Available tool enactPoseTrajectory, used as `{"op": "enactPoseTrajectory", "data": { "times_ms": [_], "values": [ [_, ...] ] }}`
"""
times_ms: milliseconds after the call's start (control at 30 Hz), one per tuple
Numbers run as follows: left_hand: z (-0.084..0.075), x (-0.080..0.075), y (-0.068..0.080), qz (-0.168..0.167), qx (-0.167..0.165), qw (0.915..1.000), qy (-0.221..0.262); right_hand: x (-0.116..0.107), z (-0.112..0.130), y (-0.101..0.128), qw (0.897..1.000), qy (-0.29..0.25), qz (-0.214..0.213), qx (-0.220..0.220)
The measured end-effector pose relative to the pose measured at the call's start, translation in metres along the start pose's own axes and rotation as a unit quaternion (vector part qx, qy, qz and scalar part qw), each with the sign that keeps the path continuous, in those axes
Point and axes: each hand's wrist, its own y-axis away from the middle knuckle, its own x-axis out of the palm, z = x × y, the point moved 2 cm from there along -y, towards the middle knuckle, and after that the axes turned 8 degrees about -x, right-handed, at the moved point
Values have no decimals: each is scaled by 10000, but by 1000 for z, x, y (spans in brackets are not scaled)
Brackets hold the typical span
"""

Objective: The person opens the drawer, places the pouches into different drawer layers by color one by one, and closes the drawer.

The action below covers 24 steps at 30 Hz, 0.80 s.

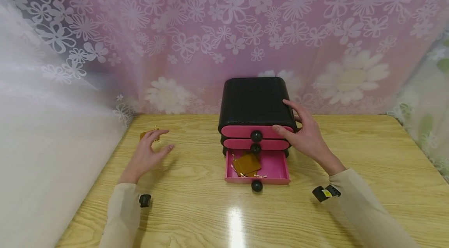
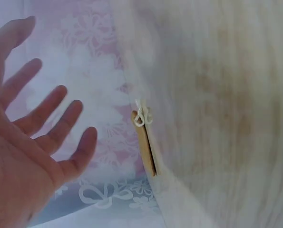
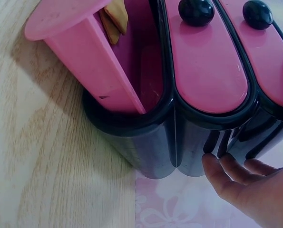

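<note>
Cabinet [image 1: 256, 102], black with three pink drawers, on wooden surface [image 1: 350, 185]; bottom drawer [image 1: 273, 168] pulled out, containing one brown pouch [image 1: 247, 164]. Right hand [image 1: 306, 135] spread against cabinet's side. Left hand [image 1: 149, 152] spread, touching second brown pouch [image 1: 147, 135] on surface.

Light wooden table [image 1: 368, 170] carrying everything, glare shining near its front edge | black three-drawer chest [image 1: 255, 102] sitting at the back middle, bottom pink drawer [image 1: 257, 166] hanging open over the wood | small brown pouch [image 1: 149, 135] lying on the far left, well apart from the chest
</note>
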Motion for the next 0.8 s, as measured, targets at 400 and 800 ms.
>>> {"op": "enactPoseTrajectory", "data": {
  "times_ms": [400,800],
  "values": [
    [33,-20,-10,25,-606,9973,-420,1,0,0,10000,9,-15,10],
    [46,-29,-18,193,-957,9899,-1026,3,-2,-1,10000,-11,-64,-37]
  ]
}}
